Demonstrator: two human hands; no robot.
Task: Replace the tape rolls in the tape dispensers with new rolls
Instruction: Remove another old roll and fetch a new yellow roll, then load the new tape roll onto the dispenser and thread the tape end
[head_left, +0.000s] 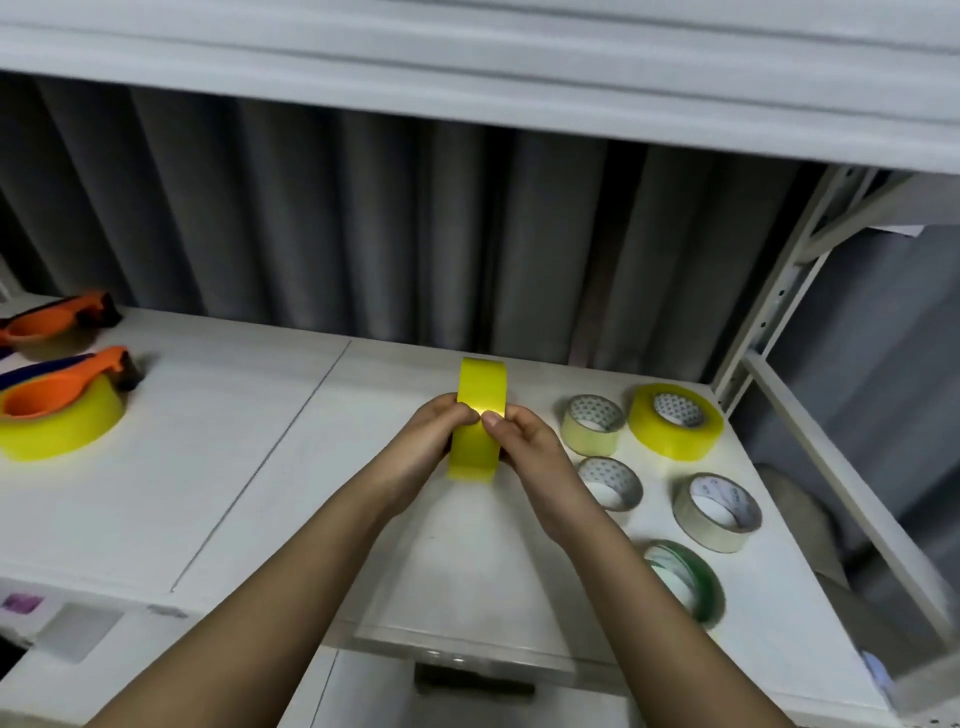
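Fingers of the left hand curl round the left face of a yellow tape roll, thumb pressed on its outer band. Right hand grips the opposite face, its fingers curled and its thumb tip on the band, touching the left thumb. Roll stands on edge between both hands, at the centre of the white tabletop; whether its lower rim touches the surface cannot be told.

Far left: two orange tape dispensers. The nearer dispenser sits in a wide yellow roll; the farther dispenser lies behind it.

Right of the hands, five rolls lie flat: a clear roll, a large yellow roll, a second clear roll, a third clear roll and a green roll nearest. Grey curtain hangs behind.
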